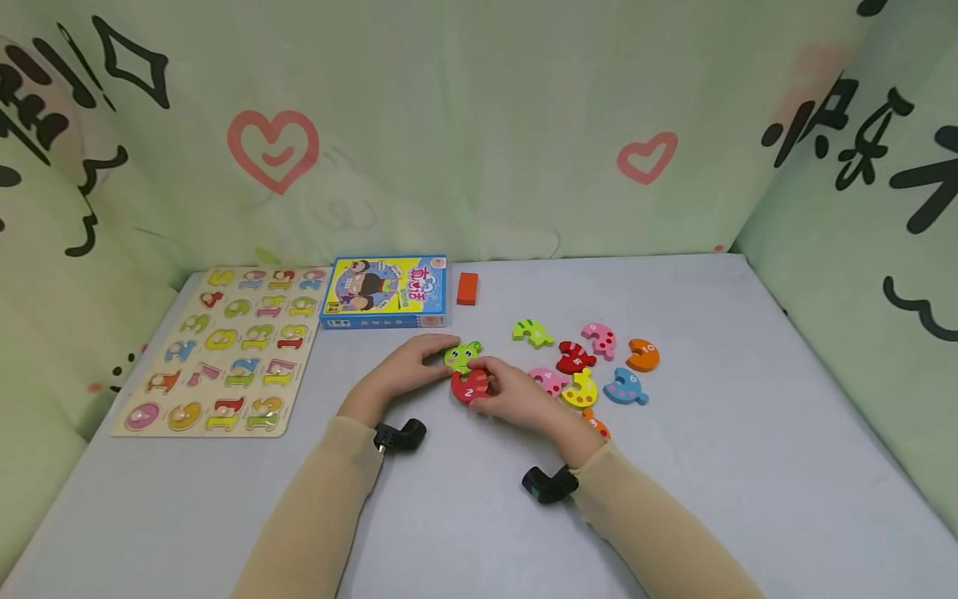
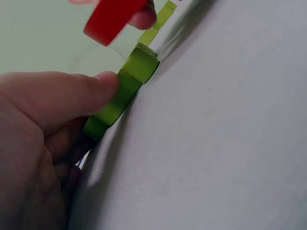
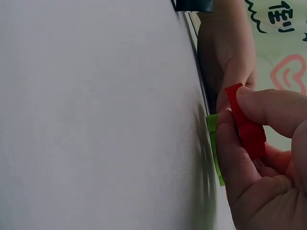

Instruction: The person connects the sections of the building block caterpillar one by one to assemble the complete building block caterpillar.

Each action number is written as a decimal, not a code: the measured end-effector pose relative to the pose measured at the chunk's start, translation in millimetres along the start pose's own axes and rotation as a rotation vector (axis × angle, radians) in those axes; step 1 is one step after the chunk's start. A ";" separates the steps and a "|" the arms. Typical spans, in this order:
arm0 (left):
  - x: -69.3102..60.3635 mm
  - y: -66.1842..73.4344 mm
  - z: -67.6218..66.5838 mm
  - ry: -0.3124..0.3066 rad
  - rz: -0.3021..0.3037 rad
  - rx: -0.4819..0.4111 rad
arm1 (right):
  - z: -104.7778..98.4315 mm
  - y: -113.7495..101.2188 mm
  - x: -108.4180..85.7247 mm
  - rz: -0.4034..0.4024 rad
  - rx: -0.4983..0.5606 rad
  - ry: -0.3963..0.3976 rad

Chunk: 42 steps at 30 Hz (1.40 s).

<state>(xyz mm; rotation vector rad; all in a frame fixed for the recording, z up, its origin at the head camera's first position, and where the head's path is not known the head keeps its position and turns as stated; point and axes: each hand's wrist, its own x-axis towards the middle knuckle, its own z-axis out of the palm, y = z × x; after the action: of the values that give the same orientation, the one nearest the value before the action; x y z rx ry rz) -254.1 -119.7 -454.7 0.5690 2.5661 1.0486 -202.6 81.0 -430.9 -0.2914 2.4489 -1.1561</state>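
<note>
We log left hand (image 1: 400, 376) pinching green frog-faced piece (image 1: 461, 356) on tabletop (image 1: 456, 516) — right hand (image 1: 524, 399) gripping red number-2 piece (image 1: 467, 388) just above it.

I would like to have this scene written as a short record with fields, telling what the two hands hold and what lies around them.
Left hand: holds the green frog-faced piece
Right hand: pinches the red piece marked 2, raised off the table
Loose pieces: a colourful cluster, including a yellow piece and a blue piece; one orange piece is partly hidden by the right arm
Left side: number board
Behind the hands: blue-and-yellow box, with an orange block to its right
</note>
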 end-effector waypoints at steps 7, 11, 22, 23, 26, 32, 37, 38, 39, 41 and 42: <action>0.3 -1.8 0.2 0.006 0.026 -0.002 | 4.1 2.5 2.4 0.007 0.002 0.022; 1.0 -2.8 0.1 0.005 0.040 0.007 | 5.0 2.9 4.4 0.012 -0.012 0.032; 1.4 -3.7 -0.4 0.008 0.049 0.008 | 6.7 -0.5 6.8 0.031 -0.036 0.048; 1.4 -3.7 -0.2 0.007 0.044 0.007 | 7.2 -0.6 7.3 0.029 -0.040 0.053; 1.5 -3.6 0.0 0.007 0.047 0.006 | 8.9 -1.2 8.4 0.027 -0.064 0.073; 1.5 -3.0 -0.1 0.008 0.060 0.007 | 11.5 -2.5 9.0 0.028 -0.128 0.113; 0.8 -2.1 -0.9 0.002 0.040 0.003 | 13.2 -4.5 8.1 0.034 -0.167 0.135; 0.6 -2.1 -1.0 0.000 0.037 0.003 | 13.5 -4.7 7.9 0.035 -0.171 0.136; 0.5 -2.3 -1.0 -0.001 0.038 0.003 | 13.7 -5.0 7.7 0.036 -0.171 0.137; 0.5 -2.7 -1.0 -0.003 0.042 0.002 | 13.8 -5.3 7.2 0.038 -0.179 0.138; 0.8 -3.0 -0.9 -0.003 0.043 0.001 | 13.9 -5.4 7.0 0.038 -0.181 0.138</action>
<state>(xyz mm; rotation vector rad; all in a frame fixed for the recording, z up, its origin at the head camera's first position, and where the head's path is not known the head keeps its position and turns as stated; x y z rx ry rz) -255.8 -121.9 -456.3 0.6275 2.5631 1.0596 -202.5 65.5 -436.5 -0.2236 2.6737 -0.9693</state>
